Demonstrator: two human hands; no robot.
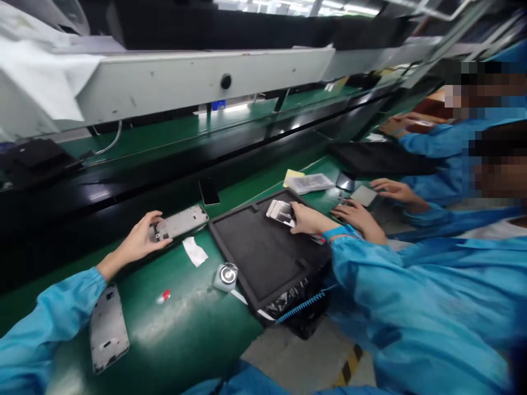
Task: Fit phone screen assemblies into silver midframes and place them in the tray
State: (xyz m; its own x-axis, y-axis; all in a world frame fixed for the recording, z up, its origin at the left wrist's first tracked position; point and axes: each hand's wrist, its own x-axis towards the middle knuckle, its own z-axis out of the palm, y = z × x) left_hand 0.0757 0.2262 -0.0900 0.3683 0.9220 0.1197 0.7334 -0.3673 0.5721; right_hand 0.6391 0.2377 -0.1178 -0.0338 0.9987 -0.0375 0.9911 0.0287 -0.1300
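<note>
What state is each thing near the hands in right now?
Frame: lying flat, held at one end.
Left hand: shut on the frame's end.
Tray: lying flat.
Part: lying on the tray.
Right hand: fingers on the part, grip unclear.
Second frame: lying flat, untouched.
Slip: loose, flat.
</note>
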